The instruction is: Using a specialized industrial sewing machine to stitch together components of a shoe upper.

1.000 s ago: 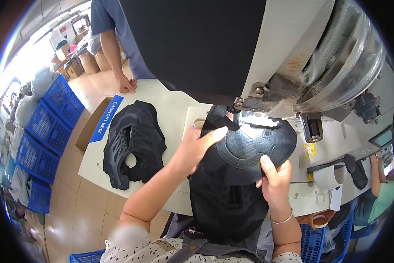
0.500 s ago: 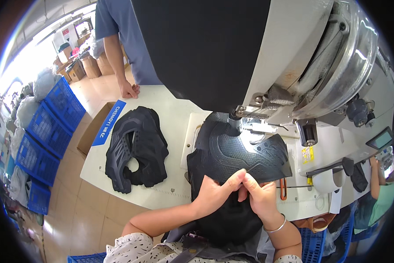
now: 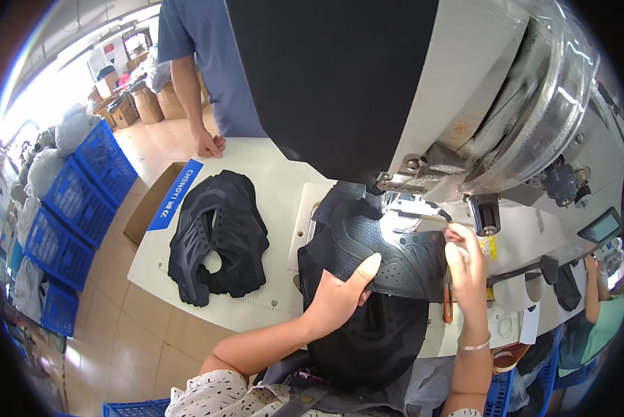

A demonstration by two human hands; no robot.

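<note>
A black shoe upper [image 3: 357,240] with a textured surface lies under the sewing machine's lit needle area [image 3: 401,215]. My left hand [image 3: 340,295] grips its near edge, with the thumb on top and the fingers underneath. Beside the upper's right edge, my right hand [image 3: 469,267] is raised with its fingers bent and the thumb apart from them. Its fingertips are close to the upper's corner, and I see nothing held in them. More of the black upper material [image 3: 367,340] hangs below my hands toward my lap.
Another black upper [image 3: 218,236] lies left on the white table [image 3: 277,208]. Behind it stand a blue-edged cardboard box [image 3: 156,198] and a person [image 3: 211,76] resting a hand on the table. An orange-handled tool [image 3: 448,306] lies right. Blue crates [image 3: 79,201] line the left side.
My right hand has left the upper's near edge beside my left thumb and moved right and up. The upper has shifted slightly, and its right end is lower. My left hand keeps its grip.
</note>
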